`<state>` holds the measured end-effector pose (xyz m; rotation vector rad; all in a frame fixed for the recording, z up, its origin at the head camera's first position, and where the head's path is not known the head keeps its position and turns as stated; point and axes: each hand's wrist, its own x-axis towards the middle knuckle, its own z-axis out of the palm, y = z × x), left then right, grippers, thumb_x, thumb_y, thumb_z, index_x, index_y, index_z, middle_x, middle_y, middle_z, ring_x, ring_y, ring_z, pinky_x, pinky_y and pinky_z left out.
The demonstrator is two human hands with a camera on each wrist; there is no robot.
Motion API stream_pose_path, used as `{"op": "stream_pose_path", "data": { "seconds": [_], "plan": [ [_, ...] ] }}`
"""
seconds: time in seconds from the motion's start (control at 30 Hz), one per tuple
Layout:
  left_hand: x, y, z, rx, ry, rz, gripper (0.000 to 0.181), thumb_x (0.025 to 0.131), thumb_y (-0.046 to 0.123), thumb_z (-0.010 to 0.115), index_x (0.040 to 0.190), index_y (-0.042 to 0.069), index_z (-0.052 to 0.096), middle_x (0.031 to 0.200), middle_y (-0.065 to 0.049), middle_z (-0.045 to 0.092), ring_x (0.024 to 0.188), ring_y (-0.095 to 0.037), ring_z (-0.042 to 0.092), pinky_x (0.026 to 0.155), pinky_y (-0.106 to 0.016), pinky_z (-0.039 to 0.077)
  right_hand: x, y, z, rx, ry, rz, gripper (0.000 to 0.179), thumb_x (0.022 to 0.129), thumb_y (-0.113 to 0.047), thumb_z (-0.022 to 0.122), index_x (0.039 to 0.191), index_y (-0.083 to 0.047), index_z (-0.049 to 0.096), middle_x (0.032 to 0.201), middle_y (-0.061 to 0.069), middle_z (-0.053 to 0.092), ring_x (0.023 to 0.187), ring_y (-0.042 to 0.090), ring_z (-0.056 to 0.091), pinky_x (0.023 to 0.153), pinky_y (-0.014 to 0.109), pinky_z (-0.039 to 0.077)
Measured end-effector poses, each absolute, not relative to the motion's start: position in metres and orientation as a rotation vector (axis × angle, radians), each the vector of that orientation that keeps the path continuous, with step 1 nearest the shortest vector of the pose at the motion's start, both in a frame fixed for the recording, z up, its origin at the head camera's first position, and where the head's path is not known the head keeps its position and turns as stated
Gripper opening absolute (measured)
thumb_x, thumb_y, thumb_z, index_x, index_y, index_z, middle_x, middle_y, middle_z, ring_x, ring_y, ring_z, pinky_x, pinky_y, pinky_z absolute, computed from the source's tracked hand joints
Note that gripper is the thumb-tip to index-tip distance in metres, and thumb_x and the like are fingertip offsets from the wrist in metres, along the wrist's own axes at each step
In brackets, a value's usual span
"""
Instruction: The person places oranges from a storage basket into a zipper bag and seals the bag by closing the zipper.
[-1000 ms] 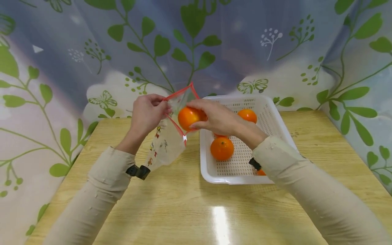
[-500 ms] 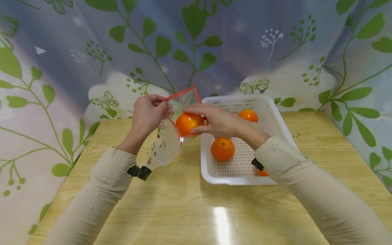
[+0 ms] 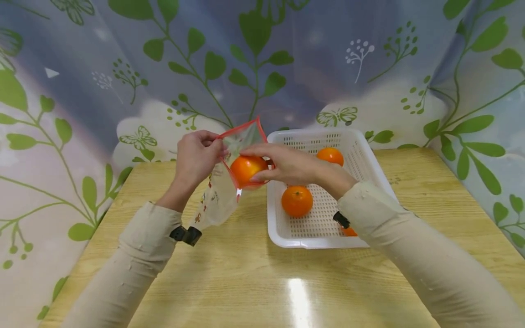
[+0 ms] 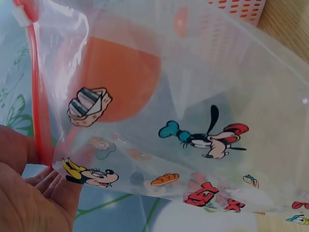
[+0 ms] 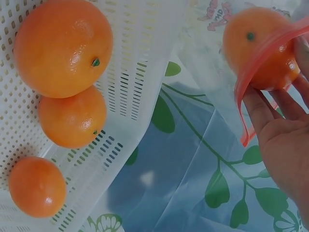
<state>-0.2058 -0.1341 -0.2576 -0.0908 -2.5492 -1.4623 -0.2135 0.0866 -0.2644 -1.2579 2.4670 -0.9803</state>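
Note:
My left hand [image 3: 197,157] pinches the red rim of a clear zip bag [image 3: 219,205] printed with cartoon figures. The bag's mouth stands wide, and a white slider [image 3: 239,192] sits at its lower corner. My right hand [image 3: 293,165] grips an orange [image 3: 245,169] from the right, with its fingers on top and thumb below. That orange lies partly past the red rim, inside the bag, as the right wrist view also shows. Through the film, the left wrist view has a blurred orange shape [image 4: 125,72]. The bag's lower end hangs near the left wrist, over the table.
A white perforated basket [image 3: 283,241] stands right of the bag. In it lie a front orange [image 3: 297,201], a back orange [image 3: 330,156] and another [image 3: 349,231] partly hidden by the right sleeve. The wooden table [image 3: 229,282] meets a leaf-patterned curtain [image 3: 311,54] behind.
My right hand has moved left and slightly down, carrying the orange deeper into the bag's mouth. My left hand keeps its pinch on the rim with little movement.

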Motion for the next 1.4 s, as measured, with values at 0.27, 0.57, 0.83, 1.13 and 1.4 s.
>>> {"op": "stream_pose_path", "data": {
  "seconds": [0.27,0.57,0.83,1.13,1.4],
  "plan": [
    [-0.206,-0.131,-0.257,-0.084,-2.537,-1.346,0.02,0.093,0.011,0.054,0.1,-0.001,0.069,0.085,-0.012,0.07,0.071,-0.016,0.069,0.056,-0.022,0.052,-0.211,0.08,-0.261,-1.22,2.413,-1.067,0.059,0.09,-0.023,0.067,0.143,-0.011,0.045,0.143,0.0,0.044,0.121,0.012,0.046,0.097,0.027,0.042],
    [-0.205,-0.125,-0.261,-0.113,-2.57,-1.203,0.022,0.093,0.016,0.053,0.099,0.003,0.069,0.08,-0.008,0.07,0.067,-0.015,0.068,0.046,-0.025,0.046,-0.209,0.078,-0.265,-1.222,2.43,-0.993,0.058,0.092,-0.025,0.065,0.144,-0.011,0.044,0.145,0.001,0.041,0.118,0.014,0.048,0.096,0.032,0.045],
    [-0.204,-0.129,-0.264,-0.122,-2.597,-1.219,0.022,0.094,0.017,0.053,0.1,0.003,0.068,0.082,-0.007,0.07,0.07,-0.014,0.068,0.05,-0.026,0.049,-0.207,0.076,-0.268,-1.208,2.366,-1.061,0.057,0.091,-0.024,0.066,0.143,-0.012,0.046,0.143,-0.001,0.044,0.122,0.013,0.048,0.095,0.026,0.044],
    [-0.204,-0.13,-0.267,-0.165,-2.575,-1.271,0.023,0.095,0.015,0.051,0.102,0.002,0.068,0.083,-0.009,0.07,0.072,-0.019,0.07,0.048,-0.025,0.049,-0.198,0.098,-0.261,-1.161,2.315,-1.193,0.045,0.095,-0.024,0.061,0.137,-0.011,0.053,0.134,0.0,0.054,0.116,0.013,0.055,0.095,0.03,0.045],
    [-0.205,-0.139,-0.263,-0.158,-2.554,-1.306,0.024,0.094,0.014,0.05,0.103,0.0,0.067,0.084,-0.011,0.069,0.074,-0.019,0.07,0.048,-0.022,0.05,-0.198,0.153,-0.257,-1.051,2.505,-1.073,0.037,0.097,-0.021,0.059,0.132,-0.011,0.057,0.127,0.003,0.058,0.11,0.017,0.058,0.094,0.036,0.046]
  ]
}}
